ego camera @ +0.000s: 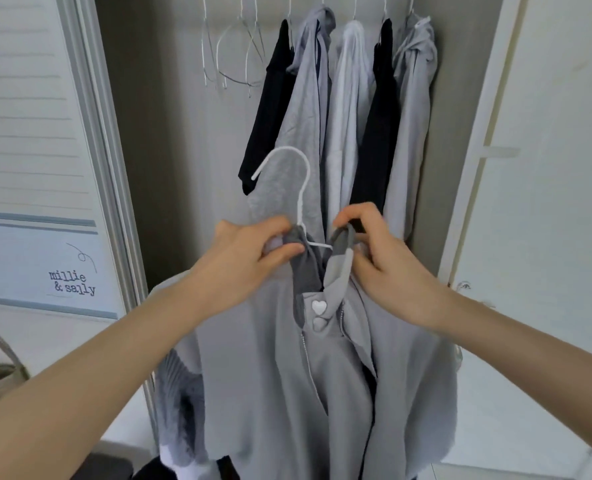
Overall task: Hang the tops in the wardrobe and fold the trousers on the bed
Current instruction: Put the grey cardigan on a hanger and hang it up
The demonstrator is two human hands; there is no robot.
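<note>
A light grey zip top (280,382) with two heart-shaped buttons hangs in front of me on a white hanger (299,188), whose hook points up and left. My left hand (249,258) pinches the darker grey collar at the hanger's left shoulder. My right hand (381,254) grips the collar on the right side, fingers curled round the fabric. Behind them, inside the open wardrobe (170,150), hang several tops: black (270,109), grey (308,98), white (350,109), black (377,133) and grey (412,109).
Several bare wire hangers (232,53) hang at the rail's left end. A louvred door panel with a printed label (45,265) stands to the left, and a white wardrobe door (536,168) stands open on the right. Dark clothing lies low at the bottom edge (156,469).
</note>
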